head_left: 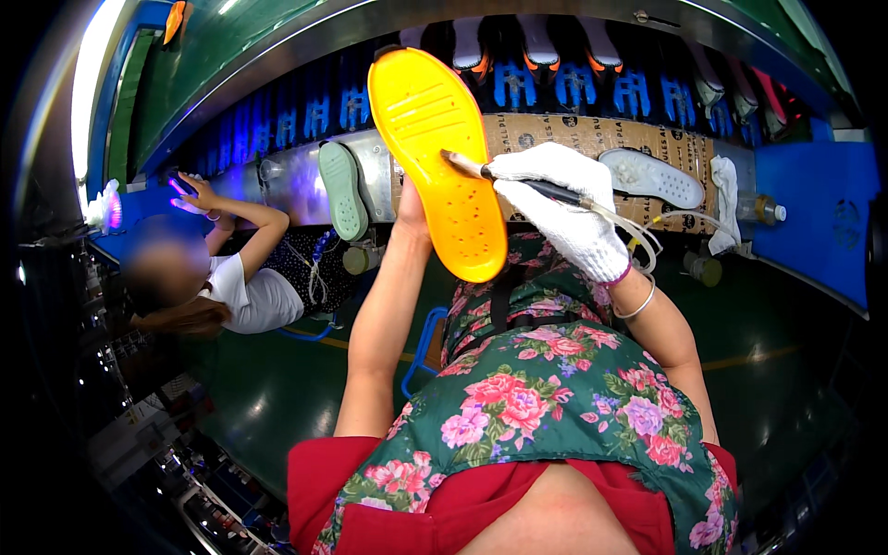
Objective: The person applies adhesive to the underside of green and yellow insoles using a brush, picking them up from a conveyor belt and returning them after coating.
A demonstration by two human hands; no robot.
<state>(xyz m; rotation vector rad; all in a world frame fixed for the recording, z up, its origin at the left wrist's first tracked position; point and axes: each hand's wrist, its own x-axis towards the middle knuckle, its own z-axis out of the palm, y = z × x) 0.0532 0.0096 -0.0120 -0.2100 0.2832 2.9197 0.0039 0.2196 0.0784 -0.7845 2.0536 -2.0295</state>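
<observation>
I'm brushing a yellow sole (pixel 442 157) held up between my hands.
Left hand (pixel 410 208) is gripping it from behind; gloved right hand (pixel 564 208) is closing around the brush (pixel 518 180), bristles touching the sole.

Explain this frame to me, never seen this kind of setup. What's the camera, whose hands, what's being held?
There is no machine doing the handling here: a person works with their own two hands, and the one picture comes from a wide fisheye camera on their head, looking down. That is why straight edges bend and the forearms come up from the lower edge, over a floral apron.

The left hand is mostly hidden behind a yellow shoe sole, which it holds up from behind. The right hand, in a white glove, grips a small brush with a thin tube trailing from it; the bristles touch the sole.

Beyond runs a conveyor line covered in cardboard, with a white sole, a green sole and a white rag. To the left, another person reaches toward the line.
</observation>
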